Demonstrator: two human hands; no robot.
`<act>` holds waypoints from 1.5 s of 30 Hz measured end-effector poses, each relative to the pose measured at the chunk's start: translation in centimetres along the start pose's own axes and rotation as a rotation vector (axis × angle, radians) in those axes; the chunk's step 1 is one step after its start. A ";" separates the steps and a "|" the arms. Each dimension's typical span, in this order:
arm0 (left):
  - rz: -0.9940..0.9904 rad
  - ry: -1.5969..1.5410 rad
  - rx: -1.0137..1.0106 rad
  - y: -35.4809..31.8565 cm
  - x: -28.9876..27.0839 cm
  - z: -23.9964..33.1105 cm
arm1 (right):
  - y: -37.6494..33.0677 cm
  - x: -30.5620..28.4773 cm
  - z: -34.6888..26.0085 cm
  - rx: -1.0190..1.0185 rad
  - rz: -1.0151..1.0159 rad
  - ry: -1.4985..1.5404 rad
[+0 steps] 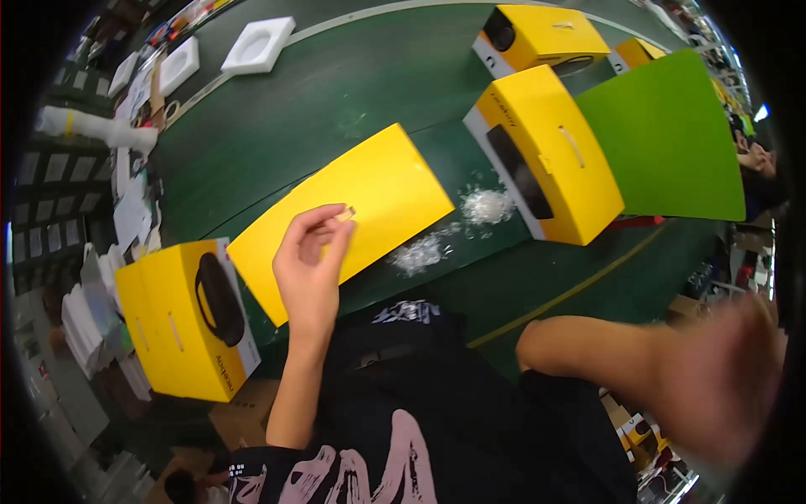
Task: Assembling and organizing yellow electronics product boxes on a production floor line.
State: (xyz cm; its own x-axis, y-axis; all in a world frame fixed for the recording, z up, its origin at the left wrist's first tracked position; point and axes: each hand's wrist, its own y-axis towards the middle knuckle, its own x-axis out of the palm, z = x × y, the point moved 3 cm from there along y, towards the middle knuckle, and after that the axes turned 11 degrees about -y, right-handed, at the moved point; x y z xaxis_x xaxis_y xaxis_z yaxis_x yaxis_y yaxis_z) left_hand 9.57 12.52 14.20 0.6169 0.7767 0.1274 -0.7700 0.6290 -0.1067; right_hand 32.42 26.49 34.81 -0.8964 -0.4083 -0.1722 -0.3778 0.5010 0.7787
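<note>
My left hand (pixel 307 260) is over a plain yellow cardboard panel (pixel 395 181) lying slantwise on the green worktop. Its thumb and forefinger come together in a pinch, with a tiny pale bit at the tips that is too small to name. A small slot-like mark shows in the cardboard right beside those fingertips. Out at the far right, away from the table's middle, is my right hand (pixel 726 382). Motion smears it, so its fingers cannot be made out. Two heaps of small clear plastic pieces, one nearer (pixel 418 254) and one farther (pixel 489 206), lie right of the panel.
Yellow boxes with handles stand left (pixel 172 328), right (pixel 579 160) and at the back right (pixel 550 34). A bright green sheet (pixel 663 139) rises behind the right-hand box. White foam trays (pixel 259 44) lie along the far left edge. Another person's hand (pixel 758 160) shows at far right.
</note>
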 end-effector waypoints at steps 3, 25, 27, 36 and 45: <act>0.045 0.378 0.067 1.9 -2.1 -6.9 | -3.5 3.3 13.1 0.389 0.066 -0.576; -0.085 1.028 0.538 2.4 -3.0 -13.6 | -27.8 5.2 20.5 1.033 -0.374 -0.593; -0.063 1.052 0.513 2.2 -3.1 -13.9 | -28.1 4.8 20.3 1.035 -0.530 -0.516; 0.003 1.092 0.427 2.2 -2.8 -14.2 | -27.0 4.7 21.5 1.036 -0.251 -0.182; -0.033 1.112 0.449 2.4 -3.0 -14.6 | -27.0 6.1 22.0 1.006 -0.326 -0.287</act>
State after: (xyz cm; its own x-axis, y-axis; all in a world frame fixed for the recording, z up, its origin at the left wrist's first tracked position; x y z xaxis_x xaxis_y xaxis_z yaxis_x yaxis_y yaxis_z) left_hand 8.27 12.20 -0.79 0.2702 0.5020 -0.8216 -0.6028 0.7536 0.2622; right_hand 32.01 27.25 -0.55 -0.6906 -0.5068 -0.5160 -0.5060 0.8483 -0.1561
